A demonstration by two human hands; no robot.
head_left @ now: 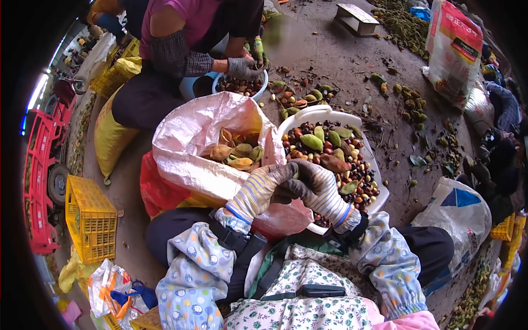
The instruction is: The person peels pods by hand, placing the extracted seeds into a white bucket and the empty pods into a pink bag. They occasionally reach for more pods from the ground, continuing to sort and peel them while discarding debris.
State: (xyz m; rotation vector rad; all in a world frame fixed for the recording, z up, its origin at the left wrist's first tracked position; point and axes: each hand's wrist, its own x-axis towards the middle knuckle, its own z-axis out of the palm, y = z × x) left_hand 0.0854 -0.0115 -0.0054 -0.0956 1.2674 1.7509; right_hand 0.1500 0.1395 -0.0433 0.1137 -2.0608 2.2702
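My left hand (258, 190), in a striped work glove with dark fingertips, is closed and meets my right hand (320, 187) above the near edge of the basin. My right hand wears the same kind of glove and is closed too. Between the fingertips a bit of a green pod (297, 175) shows; the fingers hide most of it. Just beyond lies a white basin (379, 187) of brown and pale seeds with several green pods (312, 142) on top. To its left stands an open white woven sack (190, 129) holding split, brownish pod husks (240, 151).
Across from me a person's gloved hands (245, 68) work over a blue-rimmed bucket (265, 87) of seeds. Pods (412, 104) and debris litter the floor. A yellow crate (91, 220) stands at left, a white sack (459, 214) at right, a low stool (356, 19) behind.
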